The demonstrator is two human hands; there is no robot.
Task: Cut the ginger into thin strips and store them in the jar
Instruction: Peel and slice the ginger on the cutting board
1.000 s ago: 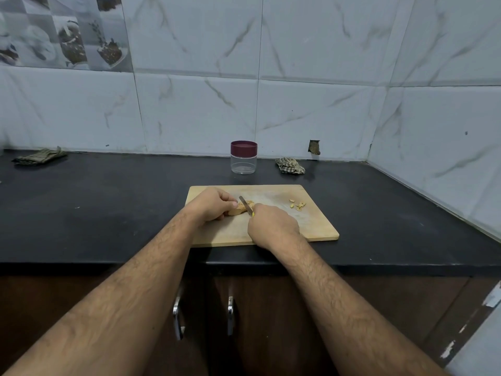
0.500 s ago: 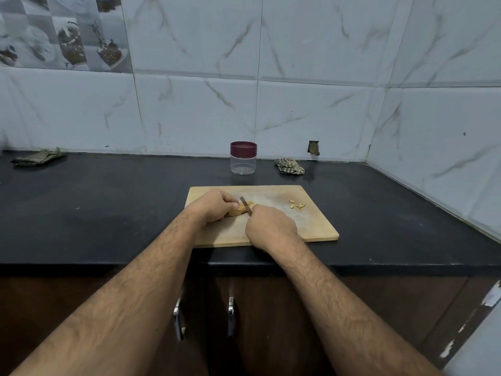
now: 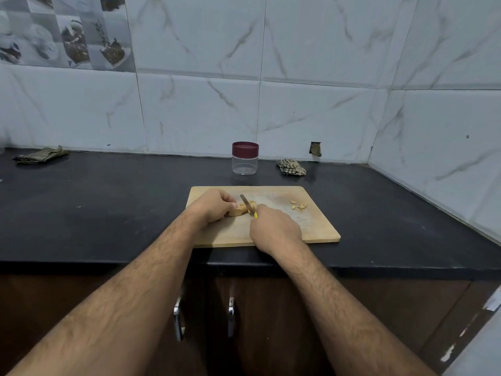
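Black stone countertop [image 3: 108, 213] in front of me, running back to the tiled wall & into the corner at the far end on my right. My wooden cutting board [image 3: 311, 229] lies flat on it, near the front edge. Behind the board, by the wall: clear jar w/ maroon lid [image 3: 245, 158], upright, lid on. Just right of the jar, a crumpled checked cloth [image 3: 291, 167]. Well left of the board, up against the wall, a folded greenish cloth [image 3: 40, 155].
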